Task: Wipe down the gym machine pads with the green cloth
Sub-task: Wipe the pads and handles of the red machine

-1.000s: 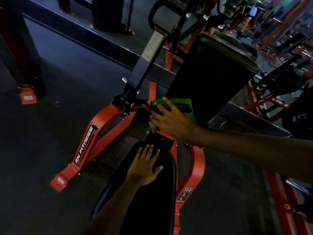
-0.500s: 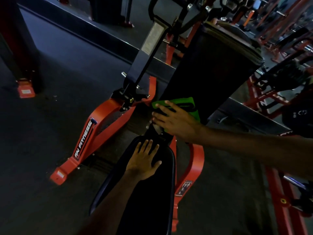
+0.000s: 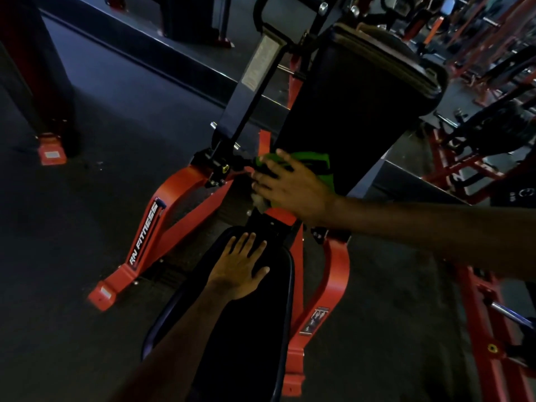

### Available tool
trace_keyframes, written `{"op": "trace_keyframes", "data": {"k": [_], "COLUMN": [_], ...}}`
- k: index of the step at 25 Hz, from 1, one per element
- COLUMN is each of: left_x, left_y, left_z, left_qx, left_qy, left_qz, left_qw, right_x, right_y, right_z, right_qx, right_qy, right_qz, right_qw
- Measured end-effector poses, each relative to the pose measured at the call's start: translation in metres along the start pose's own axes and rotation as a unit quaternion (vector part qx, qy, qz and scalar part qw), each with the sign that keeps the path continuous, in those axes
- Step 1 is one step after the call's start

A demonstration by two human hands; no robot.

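A tall black back pad point(image 3: 348, 111) rises from the red gym machine, with a black seat pad point(image 3: 249, 338) below it. The green cloth point(image 3: 316, 166) lies against the bottom of the back pad. My right hand point(image 3: 293, 187) presses the cloth flat with straight, spread fingers, covering its left part. My left hand point(image 3: 240, 265) rests palm down on the top end of the seat pad, fingers straight and holding nothing.
The machine's red frame legs point(image 3: 150, 236) spread left and right over the dark rubber floor. A black lever arm with a label point(image 3: 255, 74) slants up on the left of the back pad. More red machines point(image 3: 478, 158) crowd the right side.
My right hand with the cloth has stayed at the base of the back pad, shifting slightly. The left hand has kept its place on the seat pad. The view has tilted a little.
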State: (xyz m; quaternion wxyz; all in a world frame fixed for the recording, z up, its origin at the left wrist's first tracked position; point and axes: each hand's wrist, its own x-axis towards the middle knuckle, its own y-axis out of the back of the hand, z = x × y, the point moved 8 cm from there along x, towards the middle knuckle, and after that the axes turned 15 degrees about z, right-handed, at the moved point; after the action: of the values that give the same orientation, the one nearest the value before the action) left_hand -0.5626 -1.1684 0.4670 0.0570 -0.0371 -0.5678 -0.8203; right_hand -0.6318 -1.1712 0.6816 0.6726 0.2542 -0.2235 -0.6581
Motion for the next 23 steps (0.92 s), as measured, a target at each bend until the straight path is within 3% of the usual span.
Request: {"op": "trace_keyframes", "data": {"k": [7,13,17,23], "left_x": [0.005,0.025,0.024,0.022], "left_y": [-0.001,0.008,-0.004,-0.01], "left_z": [-0.002,-0.009,-0.015,-0.016], "left_qx": [-0.013,-0.029,-0.037,-0.042], "left_qy": [-0.012,-0.044,-0.043,-0.031], "left_qz": [0.0,0.044,0.044,0.025], "left_qw": [1.0,0.998,0.997,0.998], "right_x": [0.021,0.046,0.055,0.05], "right_y": [0.032,-0.005,0.008,0.001], "right_z": [0.073,0.026,0.04,0.047], "right_qx": [-0.024,0.001,0.038,0.017], "right_qy": [-0.121,-0.059,-0.07,-0.091], "right_qz": [-0.041,-0.121,-0.045,-0.092], "right_qw": [0.992,0.991,0.996,0.991]}}
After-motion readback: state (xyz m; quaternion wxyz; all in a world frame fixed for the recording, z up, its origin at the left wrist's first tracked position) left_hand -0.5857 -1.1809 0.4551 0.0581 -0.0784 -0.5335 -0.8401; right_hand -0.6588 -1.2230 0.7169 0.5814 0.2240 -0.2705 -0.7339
